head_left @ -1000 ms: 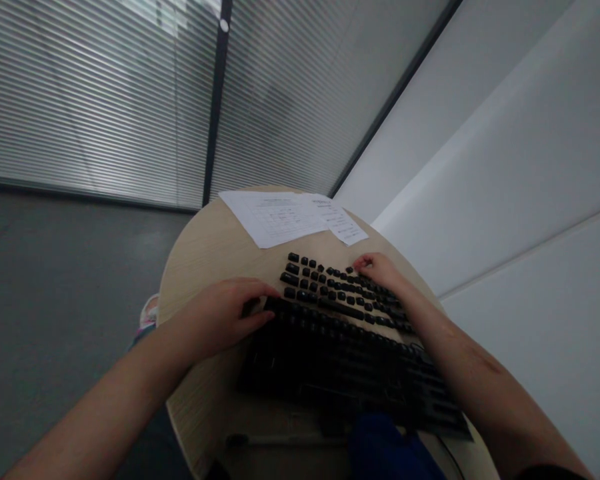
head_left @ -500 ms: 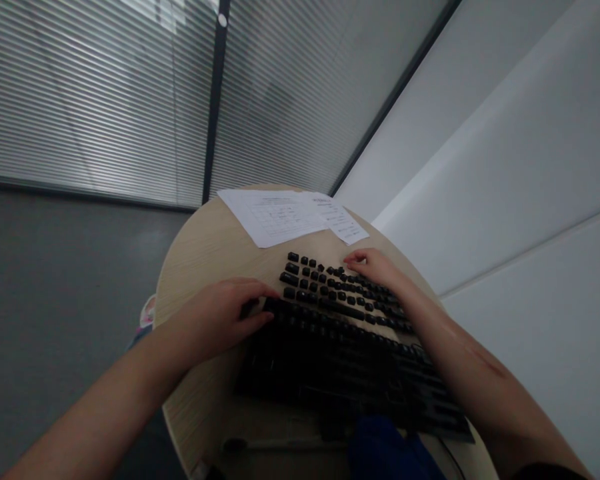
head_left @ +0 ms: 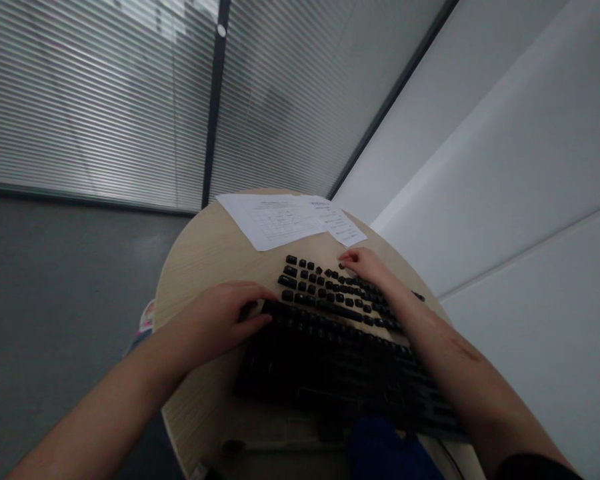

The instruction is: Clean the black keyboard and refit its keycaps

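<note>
My left hand (head_left: 225, 313) rests at the upper left corner of a black keyboard (head_left: 320, 380), thumb and index finger set around that corner. Beyond the keyboard, loose black keycaps (head_left: 311, 279) lie on the table in rows, among them a long bar-shaped keycap (head_left: 339, 310). My right hand (head_left: 366, 263) is over the far side of these rows. Its fingers are pinched together at a small keycap (head_left: 341, 266), which shows just below the fingertips. My right forearm hides part of the rows and the keyboard's right end.
Printed sheets (head_left: 280, 223) lie at the far side of the round wooden table (head_left: 195, 250). Near me are a dark brush-like tool (head_left: 275, 445) with a long handle, a blue item (head_left: 387, 450) and a cable (head_left: 450, 457). A white wall (head_left: 540, 180) stands at the right.
The small keycap at my right fingertips has shifted slightly away from its row, along with the hand. My left hand stays at the keyboard corner. The view has tilted slightly.
</note>
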The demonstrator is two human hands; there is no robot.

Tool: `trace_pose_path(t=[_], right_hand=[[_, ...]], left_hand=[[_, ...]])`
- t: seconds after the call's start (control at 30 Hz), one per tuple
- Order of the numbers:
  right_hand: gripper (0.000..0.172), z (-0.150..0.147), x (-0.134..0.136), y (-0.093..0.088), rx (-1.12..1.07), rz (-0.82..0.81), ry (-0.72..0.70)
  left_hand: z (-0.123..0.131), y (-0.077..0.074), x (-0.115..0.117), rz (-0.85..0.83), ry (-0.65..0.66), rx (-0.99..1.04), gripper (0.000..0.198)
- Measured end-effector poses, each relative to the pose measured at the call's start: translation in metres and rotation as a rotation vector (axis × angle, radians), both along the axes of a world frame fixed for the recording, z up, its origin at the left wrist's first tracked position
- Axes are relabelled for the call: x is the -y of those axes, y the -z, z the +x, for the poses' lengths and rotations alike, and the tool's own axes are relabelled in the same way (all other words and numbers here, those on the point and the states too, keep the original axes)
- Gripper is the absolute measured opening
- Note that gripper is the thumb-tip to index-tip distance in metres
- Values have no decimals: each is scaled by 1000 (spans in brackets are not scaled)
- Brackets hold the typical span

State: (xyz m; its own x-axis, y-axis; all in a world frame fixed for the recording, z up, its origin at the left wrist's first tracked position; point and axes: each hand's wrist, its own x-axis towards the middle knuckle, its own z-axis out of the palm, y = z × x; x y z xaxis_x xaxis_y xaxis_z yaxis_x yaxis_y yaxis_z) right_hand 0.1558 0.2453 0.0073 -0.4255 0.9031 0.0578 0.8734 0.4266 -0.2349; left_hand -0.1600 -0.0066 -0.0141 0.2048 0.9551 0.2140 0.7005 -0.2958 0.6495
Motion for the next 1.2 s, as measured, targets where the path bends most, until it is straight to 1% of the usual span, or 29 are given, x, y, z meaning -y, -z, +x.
trace_pose_path(t=[0.13,0.23,0.4,0.53,0.6,0.67,0.73,0.83,0.97,1.07,1.13,1.2], right_hand=[[23,10,-6,-2,5,45,24],[28,17,-5,-5,16,36,14],[38,12,-1,-3,86,-3,-43],[33,2,1,-3,111,27,-43],[29,0,5,-9,90,62,-40],[27,1,14,-17,4,94,-44],[26,5,32,-27,-142,102,-66],[24,14,75,-40,-323,105,-118],[20,23,146,-52,-366,113,-150],[17,27,188,-53,-354,197,-182],[17,30,205,-50,-354,227,-181],[18,33,213,-44,-358,216,-168]], left_hand=[[-1,2,0,19,9,13,32],[-1,0,1,12,12,16,33],[0,-5,2,-4,-1,18,34],[1,-6,2,-6,-1,12,34],[1,-5,2,2,-6,7,34],[0,-4,3,9,-9,7,34],[-1,-4,3,11,-7,10,34],[-1,-3,3,14,7,17,33],[-2,0,3,37,8,13,34],[-3,0,2,51,5,17,36],[-3,-1,2,35,7,18,38],[-3,-3,2,10,6,16,40]])
